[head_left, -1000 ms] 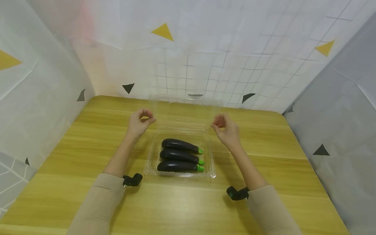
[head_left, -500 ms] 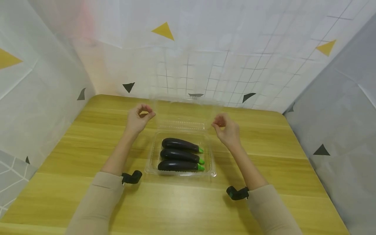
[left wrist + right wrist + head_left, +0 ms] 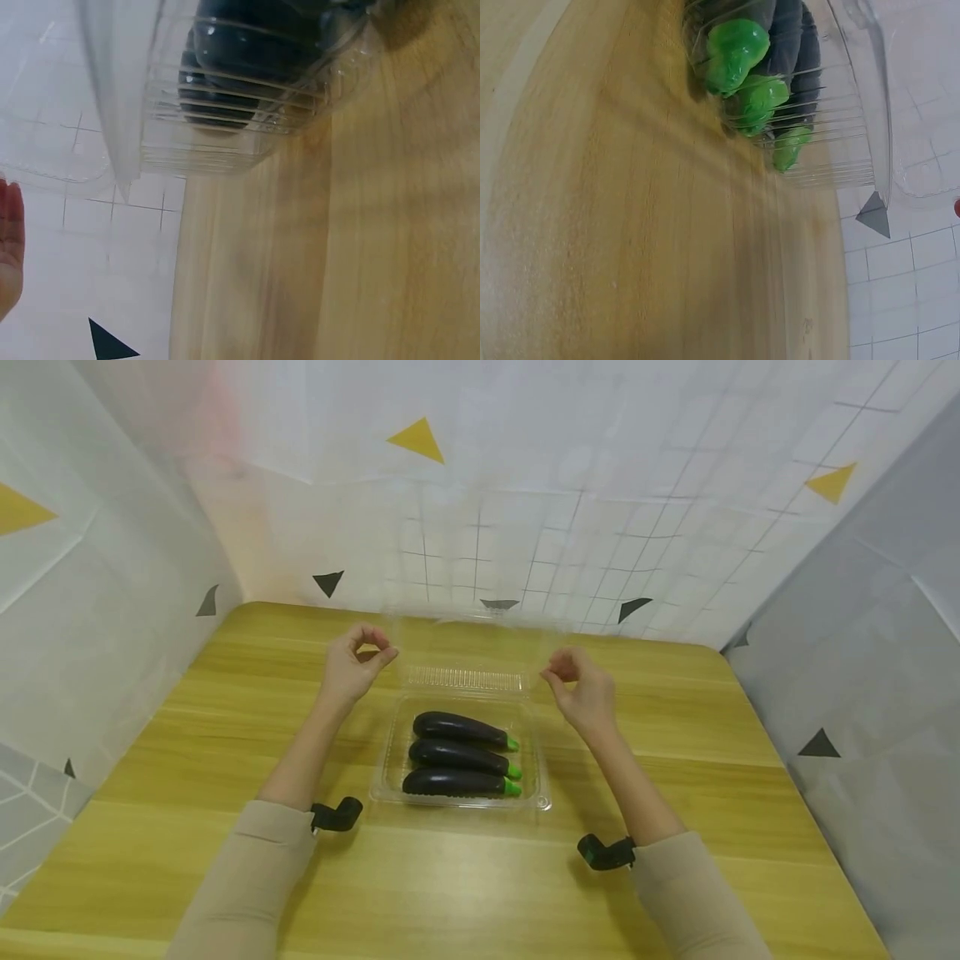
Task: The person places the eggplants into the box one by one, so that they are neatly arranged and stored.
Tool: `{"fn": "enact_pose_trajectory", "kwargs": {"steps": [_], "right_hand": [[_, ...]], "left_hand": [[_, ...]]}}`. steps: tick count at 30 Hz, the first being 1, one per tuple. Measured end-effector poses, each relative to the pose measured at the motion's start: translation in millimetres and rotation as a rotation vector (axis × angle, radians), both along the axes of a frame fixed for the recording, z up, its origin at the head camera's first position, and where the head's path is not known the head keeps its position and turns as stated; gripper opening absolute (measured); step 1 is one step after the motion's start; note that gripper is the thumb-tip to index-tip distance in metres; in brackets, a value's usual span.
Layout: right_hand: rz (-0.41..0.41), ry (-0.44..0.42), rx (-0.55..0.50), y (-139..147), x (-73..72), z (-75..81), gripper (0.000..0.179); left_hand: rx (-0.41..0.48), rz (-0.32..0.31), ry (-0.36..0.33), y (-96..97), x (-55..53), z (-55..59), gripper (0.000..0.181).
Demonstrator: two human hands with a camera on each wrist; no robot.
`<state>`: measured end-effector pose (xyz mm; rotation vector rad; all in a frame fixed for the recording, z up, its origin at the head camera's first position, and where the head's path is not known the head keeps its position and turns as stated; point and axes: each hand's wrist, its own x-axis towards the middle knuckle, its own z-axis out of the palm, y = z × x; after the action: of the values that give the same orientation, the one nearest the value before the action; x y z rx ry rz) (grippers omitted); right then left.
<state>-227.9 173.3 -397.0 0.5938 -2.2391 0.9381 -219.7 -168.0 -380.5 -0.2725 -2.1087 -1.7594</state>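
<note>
A clear plastic clamshell box sits on the table with its lid raised at the back. Three dark eggplants with green stem ends lie side by side in its base. My left hand pinches the lid's left edge between thumb and fingers. At the opposite edge, my right hand pinches the lid in the same way. The left wrist view catches only part of a hand beside the clear lid. In the right wrist view, the green stem ends show through the ribbed box wall.
A wooden table carries the box. White sheet walls with yellow and black triangles close off the back and both sides. Small black devices are worn on both wrists.
My left hand has shifted slightly up and away at the lid's edge. The right hand, box base and eggplants have hardly moved.
</note>
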Motion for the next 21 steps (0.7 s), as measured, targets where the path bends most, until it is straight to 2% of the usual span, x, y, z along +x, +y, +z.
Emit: {"fn": "enact_pose_trajectory", "kwargs": {"steps": [8, 15, 21], "right_hand": [[0.015, 0.01, -0.009, 1, 0.7, 0.4, 0.023], [0.002, 0.068, -0.026, 1, 1.3, 8.1, 0.027], [0.008, 0.087, -0.022, 0, 3.5, 12.0, 0.028]], "left_hand": [[0.032, 0.008, 0.001, 3.2, 2.5, 6.0, 0.015], [0.024, 0.026, -0.008, 3.0, 3.1, 5.6, 0.015], [0.06, 0.01, 0.042, 4.7, 5.0, 13.0, 0.015]]}}
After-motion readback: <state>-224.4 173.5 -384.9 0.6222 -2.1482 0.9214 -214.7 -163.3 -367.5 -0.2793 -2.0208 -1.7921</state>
